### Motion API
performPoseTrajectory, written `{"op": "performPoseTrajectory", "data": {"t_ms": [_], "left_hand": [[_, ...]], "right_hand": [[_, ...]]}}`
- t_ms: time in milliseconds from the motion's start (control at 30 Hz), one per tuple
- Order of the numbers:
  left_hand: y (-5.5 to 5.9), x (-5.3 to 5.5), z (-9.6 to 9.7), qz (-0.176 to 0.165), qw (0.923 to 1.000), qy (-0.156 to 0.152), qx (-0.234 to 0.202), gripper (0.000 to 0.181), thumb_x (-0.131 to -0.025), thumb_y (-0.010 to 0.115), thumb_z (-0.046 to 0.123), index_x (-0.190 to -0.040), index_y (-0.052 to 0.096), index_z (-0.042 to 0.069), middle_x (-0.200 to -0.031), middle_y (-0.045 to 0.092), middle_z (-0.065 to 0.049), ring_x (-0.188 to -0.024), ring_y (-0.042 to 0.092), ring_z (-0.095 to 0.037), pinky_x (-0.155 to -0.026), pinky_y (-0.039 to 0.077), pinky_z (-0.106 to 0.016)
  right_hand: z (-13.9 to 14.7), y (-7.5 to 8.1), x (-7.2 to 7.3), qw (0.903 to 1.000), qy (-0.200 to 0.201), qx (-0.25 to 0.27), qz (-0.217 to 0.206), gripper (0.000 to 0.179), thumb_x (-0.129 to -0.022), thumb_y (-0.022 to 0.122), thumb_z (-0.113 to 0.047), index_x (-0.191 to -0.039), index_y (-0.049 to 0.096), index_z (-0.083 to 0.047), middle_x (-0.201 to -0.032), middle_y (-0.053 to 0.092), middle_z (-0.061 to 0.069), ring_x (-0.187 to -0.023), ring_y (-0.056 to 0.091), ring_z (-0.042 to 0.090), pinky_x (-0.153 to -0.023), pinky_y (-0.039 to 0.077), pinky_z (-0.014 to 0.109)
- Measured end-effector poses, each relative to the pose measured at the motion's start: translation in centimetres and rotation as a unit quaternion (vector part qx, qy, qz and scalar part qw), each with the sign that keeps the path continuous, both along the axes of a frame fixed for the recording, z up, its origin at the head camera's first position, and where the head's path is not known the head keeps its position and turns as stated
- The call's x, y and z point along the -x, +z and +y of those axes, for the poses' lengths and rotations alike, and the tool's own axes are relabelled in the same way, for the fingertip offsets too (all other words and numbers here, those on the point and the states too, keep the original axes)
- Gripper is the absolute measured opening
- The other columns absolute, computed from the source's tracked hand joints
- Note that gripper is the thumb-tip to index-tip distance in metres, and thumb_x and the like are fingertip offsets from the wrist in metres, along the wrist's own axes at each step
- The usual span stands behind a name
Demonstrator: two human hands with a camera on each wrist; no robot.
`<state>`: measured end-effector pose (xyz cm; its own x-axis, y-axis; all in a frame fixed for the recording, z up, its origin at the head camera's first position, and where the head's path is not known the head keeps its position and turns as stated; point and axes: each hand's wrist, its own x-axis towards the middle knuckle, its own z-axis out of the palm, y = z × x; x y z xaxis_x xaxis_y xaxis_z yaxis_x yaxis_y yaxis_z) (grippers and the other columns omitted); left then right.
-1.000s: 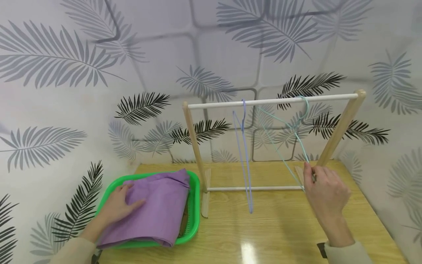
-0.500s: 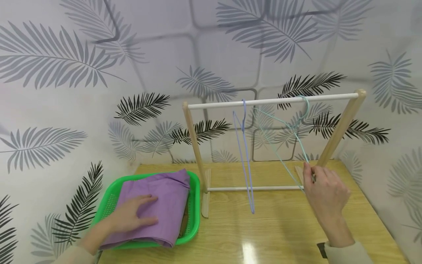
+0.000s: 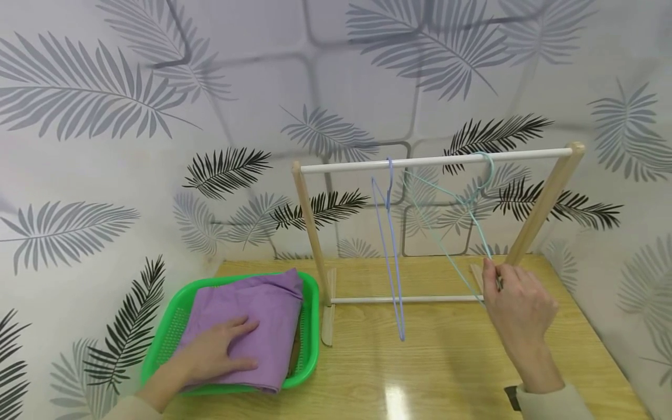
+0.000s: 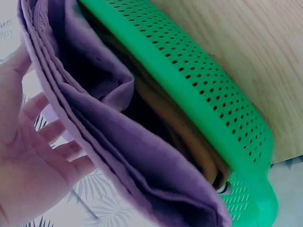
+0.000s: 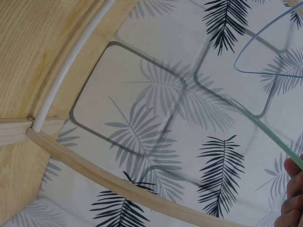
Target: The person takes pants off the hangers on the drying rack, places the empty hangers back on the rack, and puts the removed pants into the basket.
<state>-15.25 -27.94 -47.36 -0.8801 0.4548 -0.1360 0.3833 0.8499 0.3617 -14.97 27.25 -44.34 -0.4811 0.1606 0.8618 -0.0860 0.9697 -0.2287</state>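
Note:
My left hand lies with fingers spread on a folded purple cloth inside a green basket. Seen from the left wrist, the fingers reach behind the layered edge of the purple cloth, and a brown fabric shows between it and the basket wall. My right hand pinches the lower right end of a mint-green clothes hanger, which hooks over the rack's top bar. In the right wrist view, curled fingers hold the hanger's arm.
A periwinkle hanger hangs left of the green one on the white top bar. Wooden posts hold up the rack on a wood-grain table. A leaf-patterned wall stands behind and at both sides.
My left hand has slid right and down over the purple cloth, whose left side has drawn inward, baring more of the basket. My right hand keeps its place on the green hanger.

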Motion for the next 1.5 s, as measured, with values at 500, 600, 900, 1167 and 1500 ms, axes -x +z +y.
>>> {"op": "performPoseTrajectory", "data": {"t_ms": [500, 600, 900, 1167, 1500], "left_hand": [[-2.8, 0.7, 0.3, -0.013, 0.9987, -0.048, 0.010, 0.077, -0.093, 0.073, 0.056, -0.149, 0.058, 0.004, -0.153, 0.051, -0.036, -0.138, 0.055, -0.054, -0.112, 0.045, -0.067], [-3.0, 0.9, 0.6, -0.021, 0.9985, -0.050, 0.011, 0.076, -0.093, 0.074, 0.052, -0.148, 0.059, 0.002, -0.152, 0.050, -0.039, -0.138, 0.054, -0.056, -0.112, 0.045, -0.067], [-4.3, 1.4, 1.3, -0.008, 0.9974, -0.069, 0.021, 0.068, -0.096, 0.073, 0.044, -0.143, 0.061, -0.004, -0.146, 0.051, -0.045, -0.131, 0.057, -0.059, -0.110, 0.046, -0.067], [-5.6, 1.0, 2.7, 0.009, 0.9991, -0.003, 0.040, 0.052, -0.089, 0.072, 0.005, -0.141, 0.063, -0.002, -0.145, 0.055, -0.042, -0.125, 0.058, -0.066, -0.105, 0.049, -0.072], [-6.1, 0.4, 3.4, 0.047, 0.9970, 0.032, 0.053, 0.056, -0.084, 0.070, -0.001, -0.139, 0.066, 0.003, -0.145, 0.059, -0.035, -0.123, 0.058, -0.066, -0.094, 0.051, -0.077]], "right_hand": [[-0.1, 0.0, 0.0, 1.0000, 0.007, -0.003, 0.005, 0.045, -0.103, 0.061, -0.029, -0.076, 0.073, 0.005, -0.061, 0.068, 0.021, -0.042, 0.049, 0.033, -0.041, 0.016, 0.025], [-0.1, 0.1, 0.0, 1.0000, 0.003, -0.008, 0.003, 0.047, -0.104, 0.059, -0.031, -0.077, 0.072, 0.005, -0.062, 0.068, 0.021, -0.043, 0.051, 0.035, -0.041, 0.018, 0.026], [-0.2, 0.1, -0.1, 0.9999, -0.002, -0.012, -0.004, 0.050, -0.106, 0.056, -0.033, -0.077, 0.073, 0.005, -0.063, 0.069, 0.021, -0.044, 0.053, 0.035, -0.041, 0.020, 0.027], [-0.2, 0.0, -0.1, 1.0000, 0.001, 0.000, 0.001, 0.047, -0.104, 0.059, -0.031, -0.077, 0.073, 0.004, -0.060, 0.066, 0.020, -0.042, 0.047, 0.031, -0.043, 0.017, 0.025], [-0.2, 0.0, 0.0, 1.0000, 0.003, -0.004, 0.004, 0.048, -0.104, 0.059, -0.032, -0.077, 0.073, 0.005, -0.061, 0.067, 0.020, -0.042, 0.047, 0.031, -0.042, 0.018, 0.026]]}}
